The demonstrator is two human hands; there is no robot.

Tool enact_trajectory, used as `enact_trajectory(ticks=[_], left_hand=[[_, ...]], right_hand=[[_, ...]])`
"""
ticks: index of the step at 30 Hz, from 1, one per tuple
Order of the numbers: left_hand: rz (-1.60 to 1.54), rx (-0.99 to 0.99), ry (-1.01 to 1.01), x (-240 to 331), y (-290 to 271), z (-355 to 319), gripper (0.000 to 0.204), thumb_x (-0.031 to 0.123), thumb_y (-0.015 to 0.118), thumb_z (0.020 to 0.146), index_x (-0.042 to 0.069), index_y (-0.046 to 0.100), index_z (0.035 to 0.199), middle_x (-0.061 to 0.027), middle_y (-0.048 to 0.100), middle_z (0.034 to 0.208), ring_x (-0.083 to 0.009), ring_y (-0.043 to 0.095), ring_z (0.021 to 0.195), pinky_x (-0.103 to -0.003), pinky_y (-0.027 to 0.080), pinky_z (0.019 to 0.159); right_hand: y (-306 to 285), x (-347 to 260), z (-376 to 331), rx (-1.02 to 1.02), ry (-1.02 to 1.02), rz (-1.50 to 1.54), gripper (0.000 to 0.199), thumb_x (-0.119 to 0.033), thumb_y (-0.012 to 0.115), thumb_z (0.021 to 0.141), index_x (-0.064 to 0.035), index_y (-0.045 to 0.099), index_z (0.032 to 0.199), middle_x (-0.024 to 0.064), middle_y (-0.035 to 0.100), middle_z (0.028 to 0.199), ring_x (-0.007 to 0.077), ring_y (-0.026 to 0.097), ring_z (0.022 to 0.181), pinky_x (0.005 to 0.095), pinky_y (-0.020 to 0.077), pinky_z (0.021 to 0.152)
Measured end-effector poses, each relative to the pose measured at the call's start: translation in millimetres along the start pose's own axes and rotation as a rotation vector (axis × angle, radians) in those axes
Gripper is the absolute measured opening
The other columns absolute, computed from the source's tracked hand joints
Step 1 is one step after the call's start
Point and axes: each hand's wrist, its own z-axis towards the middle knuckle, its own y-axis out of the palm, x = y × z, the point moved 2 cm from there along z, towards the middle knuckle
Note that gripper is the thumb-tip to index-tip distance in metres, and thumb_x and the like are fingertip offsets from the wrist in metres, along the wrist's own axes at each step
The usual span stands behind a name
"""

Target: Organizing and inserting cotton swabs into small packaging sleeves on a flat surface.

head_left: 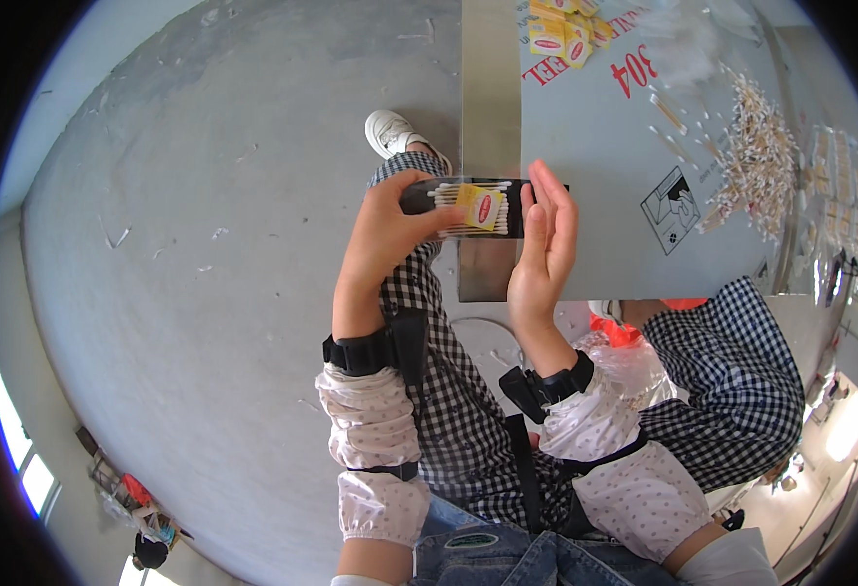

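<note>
Swab packet's [475, 207] right end behind right hand [544, 256]

Both forearms: white floral oversleeves [375, 430], elastic-gathered, black wrist straps [360, 354] at the cuffs. Black-and-white gingham trousers [448, 391], blue denim apron [487, 557] at 6 o'clock, white sneaker [390, 132] at 12.

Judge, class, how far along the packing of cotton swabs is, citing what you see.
Looks done: small clear packs lie in rows at the table's right edge. In hand: the left hand holds a dark pack of swabs with a yellow label, the right hand flat against its end. Left: a loose heap of swabs and spare yellow labels remain on the table.
</note>
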Motion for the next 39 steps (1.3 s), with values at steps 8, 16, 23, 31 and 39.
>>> enact_trajectory(ticks=[8,16,23,31,39], left_hand=[[-0.260,0.131,-0.066,0.3,-11.0,-6.1,0.024,0.012,0.070,0.092,-0.004,0.067,0.110,-0.0054,0.071,0.092,-0.0101,0.066,0.082,-0.024,0.054,0.064],[-0.176,0.102,-0.100,1.5,-10.4,-4.7,0.023,0.012,0.073,0.089,-0.002,0.068,0.107,-0.0047,0.072,0.091,-0.0084,0.066,0.078,-0.022,0.051,0.062],[-0.173,0.093,-0.103,-1.1,-11.1,-2.2,0.023,0.014,0.074,0.088,-0.001,0.069,0.105,-0.0034,0.072,0.088,-0.0070,0.064,0.075,-0.021,0.047,0.060],[-0.337,0.135,-0.141,-0.7,-10.3,-0.7,0.033,0.014,0.075,0.087,-0.004,0.066,0.113,-0.0076,0.071,0.094,-0.0106,0.065,0.081,-0.024,0.051,0.065],[0.051,0.180,0.072,9.9,-20.7,-32.7,0.049,0.008,0.079,0.080,-0.006,0.059,0.123,-0.0162,0.070,0.106,-0.0174,0.068,0.091,-0.028,0.054,0.080]], right_hand=[[1.3,7.3,4.8,-0.044,0.020,0.038,0.042,-0.022,0.038,0.109,0.0029,0.040,0.142,0.0177,0.042,0.149,0.0283,0.039,0.140,0.0431,0.0318,0.119],[9.8,5.2,3.1,-0.088,0.065,0.092,0.046,-0.027,0.039,0.109,0.0033,0.038,0.144,0.0191,0.039,0.151,0.0275,0.038,0.141,0.0413,0.0291,0.120],[11.1,4.4,4.2,-0.099,0.052,0.055,0.047,-0.027,0.040,0.108,0.0034,0.038,0.144,0.0188,0.039,0.151,0.0260,0.038,0.141,0.0400,0.0283,0.120],[-2.2,5.6,1.3,-0.066,-0.024,0.001,0.045,-0.026,0.040,0.108,0.0032,0.039,0.143,0.0186,0.040,0.151,0.0282,0.039,0.141,0.0442,0.0305,0.119],[-48.1,-33.7,-14.5,-0.056,-0.059,-0.130,0.040,-0.014,0.043,0.106,0.0030,0.040,0.142,0.0179,0.041,0.151,0.0285,0.040,0.140,0.0444,0.0371,0.113]])
